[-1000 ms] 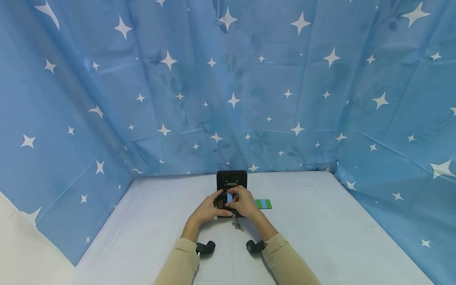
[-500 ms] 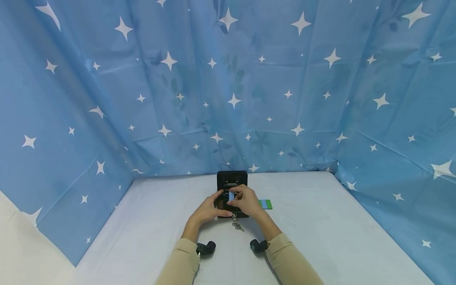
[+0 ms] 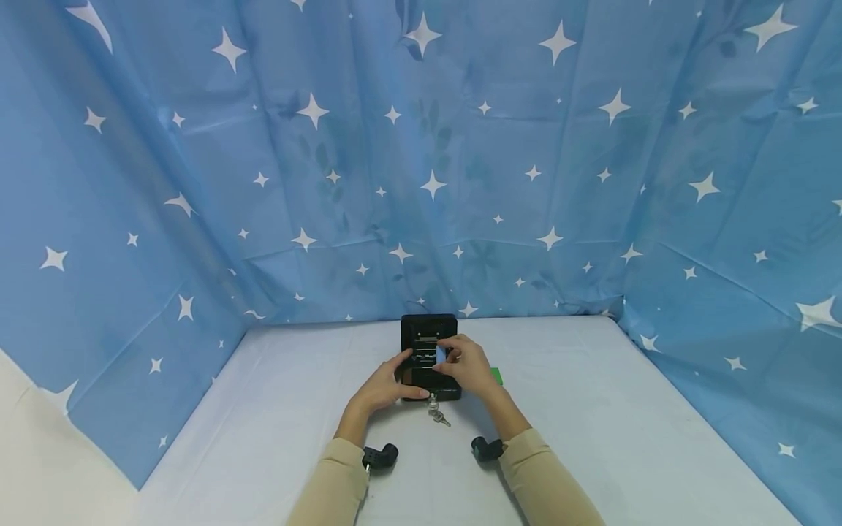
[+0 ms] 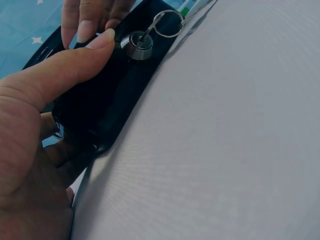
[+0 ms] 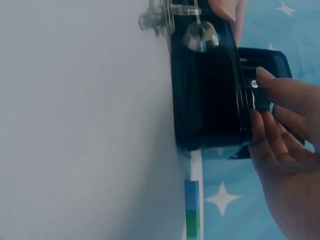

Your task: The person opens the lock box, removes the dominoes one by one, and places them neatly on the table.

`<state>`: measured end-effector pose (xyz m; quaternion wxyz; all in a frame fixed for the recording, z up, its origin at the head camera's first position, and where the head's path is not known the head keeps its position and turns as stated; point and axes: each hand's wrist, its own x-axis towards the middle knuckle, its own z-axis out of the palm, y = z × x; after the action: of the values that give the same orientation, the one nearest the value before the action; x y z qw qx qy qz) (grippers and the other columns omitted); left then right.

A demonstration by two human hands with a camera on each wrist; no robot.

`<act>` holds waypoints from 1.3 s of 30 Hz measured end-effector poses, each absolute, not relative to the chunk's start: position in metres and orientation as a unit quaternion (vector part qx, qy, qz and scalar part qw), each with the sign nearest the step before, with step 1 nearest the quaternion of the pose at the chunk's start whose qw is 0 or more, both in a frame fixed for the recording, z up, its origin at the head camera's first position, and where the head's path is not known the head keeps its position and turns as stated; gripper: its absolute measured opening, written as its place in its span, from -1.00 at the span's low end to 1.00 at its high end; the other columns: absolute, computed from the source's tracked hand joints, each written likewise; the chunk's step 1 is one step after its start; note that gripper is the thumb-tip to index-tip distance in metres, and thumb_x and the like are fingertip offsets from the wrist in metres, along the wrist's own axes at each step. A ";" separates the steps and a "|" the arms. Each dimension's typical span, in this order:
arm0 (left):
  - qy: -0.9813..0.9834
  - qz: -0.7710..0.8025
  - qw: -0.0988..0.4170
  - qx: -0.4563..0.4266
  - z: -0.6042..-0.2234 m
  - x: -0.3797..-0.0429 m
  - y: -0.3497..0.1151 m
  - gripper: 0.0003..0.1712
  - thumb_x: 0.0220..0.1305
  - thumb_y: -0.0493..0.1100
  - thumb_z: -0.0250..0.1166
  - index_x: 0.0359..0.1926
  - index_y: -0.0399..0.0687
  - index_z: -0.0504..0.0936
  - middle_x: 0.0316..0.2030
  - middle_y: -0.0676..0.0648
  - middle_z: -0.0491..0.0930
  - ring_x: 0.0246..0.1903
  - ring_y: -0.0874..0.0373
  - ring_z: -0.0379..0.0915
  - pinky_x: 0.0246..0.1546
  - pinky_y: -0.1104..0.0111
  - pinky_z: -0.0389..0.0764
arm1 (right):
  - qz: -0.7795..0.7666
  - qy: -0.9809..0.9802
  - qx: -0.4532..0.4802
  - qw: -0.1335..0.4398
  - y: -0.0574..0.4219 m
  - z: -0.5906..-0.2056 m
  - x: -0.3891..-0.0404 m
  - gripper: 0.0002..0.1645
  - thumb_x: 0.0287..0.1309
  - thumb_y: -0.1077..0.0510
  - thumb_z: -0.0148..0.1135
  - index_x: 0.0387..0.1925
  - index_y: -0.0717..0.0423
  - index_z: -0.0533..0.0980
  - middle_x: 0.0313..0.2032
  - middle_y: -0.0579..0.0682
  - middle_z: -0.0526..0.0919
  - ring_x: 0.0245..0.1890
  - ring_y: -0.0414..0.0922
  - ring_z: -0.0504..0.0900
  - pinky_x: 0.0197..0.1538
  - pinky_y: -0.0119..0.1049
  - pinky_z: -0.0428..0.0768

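Observation:
A black cash box (image 3: pixel 450 394) stands on the table with its lid (image 3: pixel 428 322) raised at the back. My left hand (image 3: pixel 381 385) grips its left front corner, thumb along the front rim and fingers at the side. Over the right part of the box, my right hand (image 3: pixel 470 367) pinches a flat light-blue piece (image 3: pixel 441 355) between thumb and fingers. A key sits in the front lock (image 4: pixel 137 45), and more keys (image 3: pixel 439 418) hang from its ring. Right of the box lies a green-and-blue striped flat piece (image 3: pixel 496 375), mostly hidden behind my right hand.
White cloth covers the table (image 3: pixel 276 416). A blue curtain (image 3: pixel 368 146) with white stars encloses the back and sides, close behind the box. Black wrist cameras (image 3: pixel 381 457) are worn on both forearms.
My right hand has shifted right and slightly up with the light-blue piece, uncovering more of the box's inside and covering more of the striped piece. The left hand stays put.

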<state>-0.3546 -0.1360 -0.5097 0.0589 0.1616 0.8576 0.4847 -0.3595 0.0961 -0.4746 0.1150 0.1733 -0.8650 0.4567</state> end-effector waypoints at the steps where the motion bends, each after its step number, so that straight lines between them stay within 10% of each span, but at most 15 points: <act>1: 0.858 0.485 0.060 0.161 -0.510 -0.355 -0.136 0.27 -0.01 0.24 0.63 0.64 0.16 0.17 0.57 -0.24 0.20 0.57 -0.29 0.05 0.44 -0.33 0.20 | 0.456 -0.866 0.171 0.115 0.097 -0.475 -0.360 -0.43 0.05 0.27 0.61 0.14 0.24 0.67 0.03 0.07 0.66 -0.31 -0.19 0.60 -0.31 -0.38 0.58; 39: 0.850 0.498 0.059 0.163 -0.514 -0.357 -0.136 0.27 -0.03 0.18 0.66 0.63 0.14 0.19 0.55 -0.31 0.23 0.53 -0.30 0.12 0.44 -0.31 0.21 | 0.455 -0.878 0.115 0.096 0.134 -0.470 -0.365 -0.42 0.09 0.29 0.57 0.19 0.19 0.65 0.11 0.14 0.66 -0.21 -0.11 0.62 -0.20 -0.28 0.60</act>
<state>-0.3570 -0.1359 -0.5137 0.0587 0.1630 0.8497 0.4980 -0.3653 0.1335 -0.4697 0.0957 0.1152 -0.8777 0.4552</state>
